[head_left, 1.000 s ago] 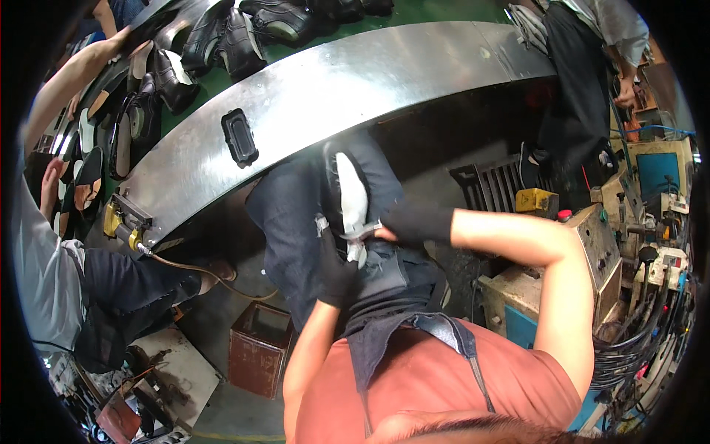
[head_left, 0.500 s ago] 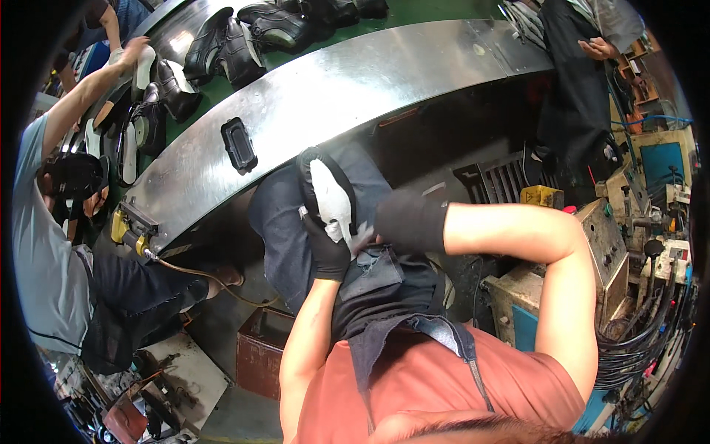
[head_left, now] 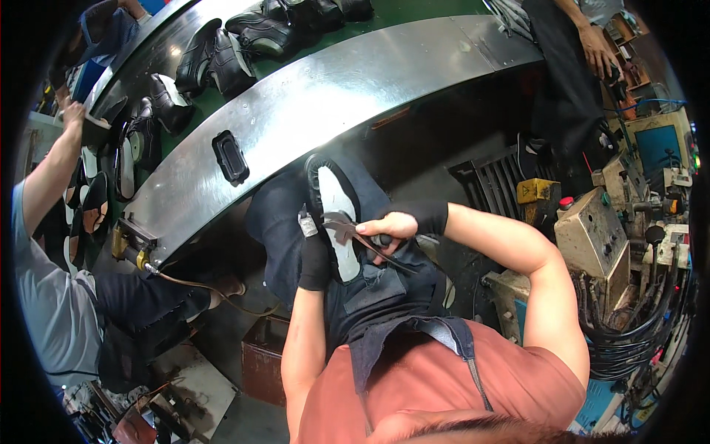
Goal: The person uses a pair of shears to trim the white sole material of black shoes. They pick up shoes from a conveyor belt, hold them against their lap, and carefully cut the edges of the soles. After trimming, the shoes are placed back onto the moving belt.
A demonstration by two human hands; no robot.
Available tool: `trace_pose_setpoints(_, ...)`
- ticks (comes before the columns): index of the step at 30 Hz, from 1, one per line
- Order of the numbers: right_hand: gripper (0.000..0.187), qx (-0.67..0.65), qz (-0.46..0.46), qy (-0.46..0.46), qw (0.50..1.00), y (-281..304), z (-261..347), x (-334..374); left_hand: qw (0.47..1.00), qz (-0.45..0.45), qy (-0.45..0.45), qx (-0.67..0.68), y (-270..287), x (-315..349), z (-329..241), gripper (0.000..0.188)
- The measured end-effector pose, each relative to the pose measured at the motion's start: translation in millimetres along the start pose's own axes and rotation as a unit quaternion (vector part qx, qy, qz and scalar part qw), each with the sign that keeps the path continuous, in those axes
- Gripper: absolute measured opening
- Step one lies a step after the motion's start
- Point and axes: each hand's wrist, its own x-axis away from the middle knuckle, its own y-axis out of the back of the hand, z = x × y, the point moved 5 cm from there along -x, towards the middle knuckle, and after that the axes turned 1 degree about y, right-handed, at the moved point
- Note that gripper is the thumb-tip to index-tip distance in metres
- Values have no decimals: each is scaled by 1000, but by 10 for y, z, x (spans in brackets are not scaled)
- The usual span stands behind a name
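Metal tool [head_left: 341, 227] in right hand [head_left: 400, 224] (any lettering illegible) overlaps shoe [head_left: 333, 194].

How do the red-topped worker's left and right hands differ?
The left hand holds the shoe by its side; the right hand grips a pincer-like tool. The left hand shows a pale wrap on one digit; the right hand's thumb looks bare. Both wear black coverings.

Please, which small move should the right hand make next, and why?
Perhaps the right hand should gently lower the pincer-like tool toward the shoe: the tool's head overlaps the white underside, though contact is unclear, and the left hand holds the shoe's side.
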Motion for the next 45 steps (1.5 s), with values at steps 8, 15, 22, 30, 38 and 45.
trace_pose_setpoints(8, 40, 678, -305, 409, 528, 46, 354, 479, 877, -148, -394, -232, 55, -64, 25, 63)
trace_pose_setpoints(15, 43, 576, -168, 191, 777, 96, 265, 516, 782, -168, -409, -439, -316, 649, -69, 73)
trace_pose_setpoints(22, 42, 659, -133, 169, 721, -257, 410, 320, 788, -116, -341, -499, -167, 792, -6, 74)
trace_pose_setpoints(30, 47, 762, -133, 369, 515, 280, 285, -70, 816, -123, -279, -492, -197, 604, 25, 103)
trace_pose_setpoints(38, 53, 734, -48, 280, 617, 275, 451, -41, 835, -188, -389, -341, -259, 296, -36, 72)
trace_pose_setpoints(45, 38, 727, -121, 158, 657, -361, 388, 242, 923, -114, -264, -255, -426, 352, -151, 82)
